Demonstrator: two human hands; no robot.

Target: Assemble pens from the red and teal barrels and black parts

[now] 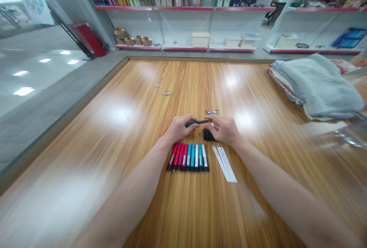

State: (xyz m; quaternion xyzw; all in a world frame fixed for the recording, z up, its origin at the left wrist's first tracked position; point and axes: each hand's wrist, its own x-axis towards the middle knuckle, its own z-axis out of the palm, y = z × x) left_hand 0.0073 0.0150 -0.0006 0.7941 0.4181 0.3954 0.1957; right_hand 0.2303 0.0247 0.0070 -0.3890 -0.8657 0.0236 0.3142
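Observation:
Between my two hands a pen (202, 122) with a blue end and a black section lies nearly level, just above the table. My left hand (181, 127) pinches its blue end. The fingers of my right hand (225, 128) close on the black end. Under my right hand sit several black pen parts (208, 134), partly hidden. Nearer me is a row of pen barrels (188, 157) in pink, turquoise and white with black ends. To their right lies a fan of thin white refills (224, 163). Small shiny metal pieces (211, 112) rest beyond my right hand.
The wooden table (120, 156) has a raised border. A folded stack of cloth (323, 83) lies at the right, with a clear shiny item (351, 135) near it. A thin loop (167, 92) lies farther back. Shelves (183, 8) of goods stand behind the table.

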